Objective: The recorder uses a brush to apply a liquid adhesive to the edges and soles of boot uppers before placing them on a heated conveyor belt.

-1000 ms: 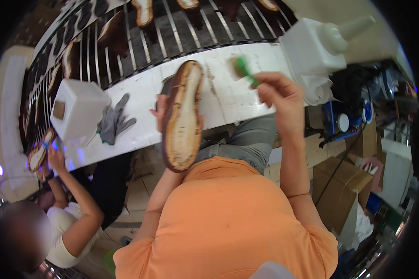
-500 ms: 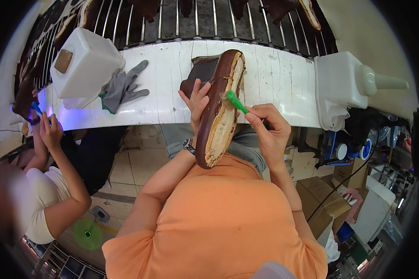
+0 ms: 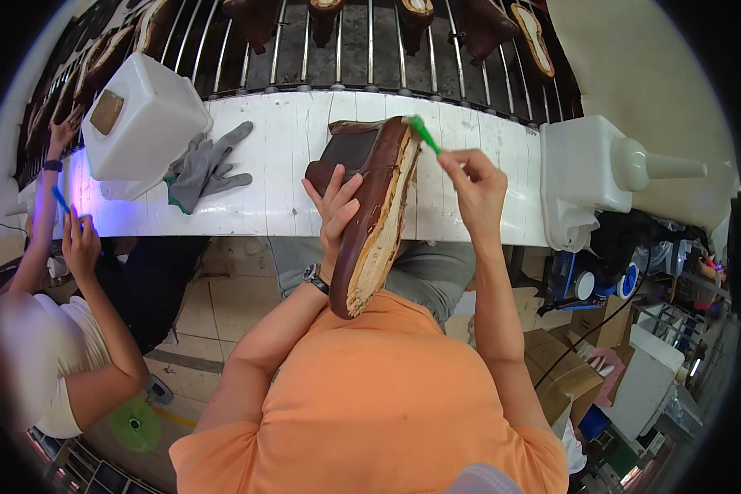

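Note:
My left hand (image 3: 336, 216) grips a dark brown leather shoe (image 3: 361, 226) from its left side, fingers spread over the upper. The shoe is tipped on its side above the table's near edge, so its pale, rough underside (image 3: 379, 255) faces right. One end points toward my body; the black opening lies near the far end. In my right hand (image 3: 476, 185) a small brush with a green handle (image 3: 425, 135) is pinched between thumb and fingers. Its tip is at the underside's far end; whether it touches is too small to tell.
On the white table (image 3: 263, 198) lie a grey glove (image 3: 206, 169) and a white plastic container (image 3: 144, 115). Another white container (image 3: 584, 169) stands right. Beyond, a metal roller rack (image 3: 337, 53) carries several brown shoes. At left a co-worker holds a blue-handled tool (image 3: 60, 200).
My right hand has carried the brush from the middle of the underside up to its far end. The shoe stays in my left hand. The co-worker's far arm now reaches toward the rack.

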Available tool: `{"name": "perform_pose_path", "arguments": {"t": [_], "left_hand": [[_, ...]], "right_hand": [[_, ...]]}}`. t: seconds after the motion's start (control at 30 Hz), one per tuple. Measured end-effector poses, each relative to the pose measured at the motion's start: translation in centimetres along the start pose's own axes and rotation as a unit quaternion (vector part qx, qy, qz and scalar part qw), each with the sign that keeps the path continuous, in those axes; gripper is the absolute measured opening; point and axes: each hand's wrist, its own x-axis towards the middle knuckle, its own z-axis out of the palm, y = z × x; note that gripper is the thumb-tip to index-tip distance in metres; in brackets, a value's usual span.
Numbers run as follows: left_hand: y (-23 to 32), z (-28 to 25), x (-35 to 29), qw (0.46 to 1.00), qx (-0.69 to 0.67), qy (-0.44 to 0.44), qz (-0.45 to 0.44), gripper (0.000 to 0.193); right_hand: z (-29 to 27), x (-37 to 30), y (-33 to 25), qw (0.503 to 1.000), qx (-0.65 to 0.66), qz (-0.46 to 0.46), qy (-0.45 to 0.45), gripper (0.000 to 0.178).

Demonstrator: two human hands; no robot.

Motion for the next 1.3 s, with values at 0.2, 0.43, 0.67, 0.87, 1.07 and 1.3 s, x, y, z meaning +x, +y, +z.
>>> {"name": "perform_pose_path", "arguments": {"t": [0.2, 0.43, 0.67, 0.87, 1.07, 1.3], "left_hand": [[-0.2, -0.2, 0.2, 1.0, 0.012, -0.007, -0.002, 0.092], [0.9, 0.0, 1.0, 0.999, 0.034, 0.015, -0.017, 0.085], [0.5, -0.1, 1.8, 1.0, -0.012, -0.007, -0.016, 0.089], [0.9, -0.9, 2.6, 0.997, -0.055, -0.015, -0.049, 0.086], [1.2, -1.1, 2.9, 0.994, -0.051, -0.016, -0.091, 0.068], [2.3, -1.1, 4.2, 0.893, -0.269, -0.06, -0.357, 0.073]], "right_hand": [[-1.4, -3.7, -2.2, 0.977, 0.149, 0.038, -0.146, 0.014], [0.2, 0.4, 0.4, 0.999, 0.037, 0.034, 0.001, 0.014], [-1.6, -4.7, -3.9, 0.988, 0.107, 0.02, -0.113, 0.006], [-2.3, -6.8, -7.2, 0.971, 0.001, -0.176, -0.161, 0.015], [-3.3, -7.7, -8.2, 0.932, -0.032, -0.27, -0.239, 0.012], [-2.2, -6.1, -6.1, 0.986, 0.121, 0.027, -0.108, 0.006]]}}
